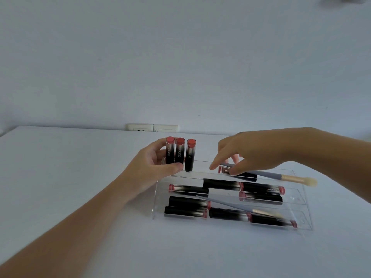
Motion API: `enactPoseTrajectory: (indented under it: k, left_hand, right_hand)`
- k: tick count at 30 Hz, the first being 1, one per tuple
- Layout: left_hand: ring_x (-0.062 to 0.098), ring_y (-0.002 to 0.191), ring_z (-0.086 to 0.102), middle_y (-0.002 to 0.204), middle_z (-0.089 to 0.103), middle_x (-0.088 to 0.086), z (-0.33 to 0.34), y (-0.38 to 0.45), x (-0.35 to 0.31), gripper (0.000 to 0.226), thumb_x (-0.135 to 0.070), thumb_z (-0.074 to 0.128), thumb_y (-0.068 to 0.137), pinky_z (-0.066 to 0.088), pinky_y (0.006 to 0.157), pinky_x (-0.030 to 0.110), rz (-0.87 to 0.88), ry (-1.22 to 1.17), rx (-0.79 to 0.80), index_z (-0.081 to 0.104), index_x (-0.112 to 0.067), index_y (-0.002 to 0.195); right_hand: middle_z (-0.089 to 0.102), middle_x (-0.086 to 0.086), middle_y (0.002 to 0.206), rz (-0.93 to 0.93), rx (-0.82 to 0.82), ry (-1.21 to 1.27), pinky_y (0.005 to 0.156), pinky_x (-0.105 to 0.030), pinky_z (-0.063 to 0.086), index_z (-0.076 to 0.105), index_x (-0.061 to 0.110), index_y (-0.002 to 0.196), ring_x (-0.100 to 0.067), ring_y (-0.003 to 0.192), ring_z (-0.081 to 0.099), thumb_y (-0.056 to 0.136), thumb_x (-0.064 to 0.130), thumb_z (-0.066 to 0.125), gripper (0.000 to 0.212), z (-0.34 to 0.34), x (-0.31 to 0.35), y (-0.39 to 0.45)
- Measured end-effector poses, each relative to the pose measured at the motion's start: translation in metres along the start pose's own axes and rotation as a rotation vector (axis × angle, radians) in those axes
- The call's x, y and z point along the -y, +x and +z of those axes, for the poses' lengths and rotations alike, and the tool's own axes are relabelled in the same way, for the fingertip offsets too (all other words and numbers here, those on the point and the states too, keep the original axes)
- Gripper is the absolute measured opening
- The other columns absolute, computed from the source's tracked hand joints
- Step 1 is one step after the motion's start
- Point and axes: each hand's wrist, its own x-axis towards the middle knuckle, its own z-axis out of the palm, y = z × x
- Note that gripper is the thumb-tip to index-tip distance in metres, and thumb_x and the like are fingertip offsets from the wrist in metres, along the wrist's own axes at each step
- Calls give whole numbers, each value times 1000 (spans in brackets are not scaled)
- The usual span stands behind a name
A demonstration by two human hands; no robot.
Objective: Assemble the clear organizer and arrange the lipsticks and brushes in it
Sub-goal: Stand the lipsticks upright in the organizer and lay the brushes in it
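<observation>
While the clear organizer (301, 221) lies on the white table (80, 177), the left hand (154, 161) curls its fingers and thumb around two upright lipsticks (174, 151) at the organizer's far left corner. A third upright lipstick (190, 155) stands just beside them to the right, apart from the hand. All three show red ends on top and black bodies.

The right hand (245, 153) hovers over the far row with its fingers loosely spread and angled downward; its index finger points toward the tray and its thumb touches a lying lipstick (239, 173). Whether the thumb and fingers actually pinch that lipstick or the brush handle cannot be told. A grey-handled brush (281, 176) with a pale tip lies across the far right of the organizer, its handle passing beneath this hand and its tip reaching past the organizer's right wall.

Further lipsticks (257, 188) lie on their sides in the stepped rows nearer the viewer, some overlapping end to end. A second brush (230, 205) lies diagonally across the near rows, resting on those lipsticks. A wall socket (151, 128) sits behind the table's far edge.
</observation>
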Motion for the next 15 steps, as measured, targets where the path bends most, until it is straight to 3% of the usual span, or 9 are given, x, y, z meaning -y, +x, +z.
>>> enactPoseTrajectory:
  k: [5, 10, 15]
  left_hand:
    - [18, 100, 73, 109, 77, 2, 0, 0, 0, 47, -20, 80, 78, 55, 83, 20, 6, -4, 1, 67, -38, 120]
    - [17, 99, 74, 107, 78, 1, -1, 1, 2, 48, -14, 80, 80, 55, 81, 18, 4, 2, -6, 67, -35, 122]
    - [21, 102, 74, 109, 77, 3, -2, 2, 4, 50, -4, 79, 84, 56, 83, 22, -5, -4, -2, 64, -26, 127]
  right_hand:
    - [50, 29, 98, 3, 23, -104, 76, -16, 33, 59, 50, 123, 23, 88, 40, 98, 39, 57, 27, 1, 4, 4]
    - [53, 29, 103, -15, -14, -102, 84, -23, 39, 59, 47, 116, 7, 100, 46, 97, 37, 58, 22, -1, 9, 4]
    - [63, 27, 108, -24, -155, -55, 93, -25, 43, 61, 46, 115, 4, 105, 47, 97, 35, 58, 22, 2, 12, 2]
